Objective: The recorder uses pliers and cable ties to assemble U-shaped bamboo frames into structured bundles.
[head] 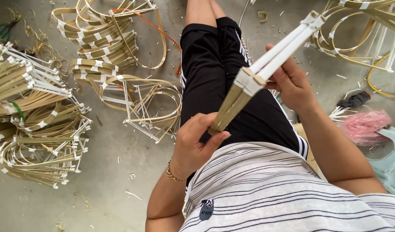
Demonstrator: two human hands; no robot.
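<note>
- Bamboo frame piles [38, 116] lie on the concrete floor [107, 172] at the far left; the frames overlap too much to count.
- Two more heaps of looped bamboo frames [107, 38] lie toward the middle, one above the other, with one boxy frame [148, 107] beside them.
- The left hand [195, 144] has its fingers [206, 124] clenched round the lower, tan end of the bamboo stick bundle [253, 79].
- The bundle is held in the air over the lap; its long axis runs diagonally, from lower left to upper right, and the white-wrapped end points up and away to the right. It is one bundle, and two white sticks show at the far end.
- The right hand [294, 86] grasps the white sticks from behind, just past the middle joint.
- One pink plastic bag [365, 126] lies on the floor at the right, near further curved frames [356, 30].
</note>
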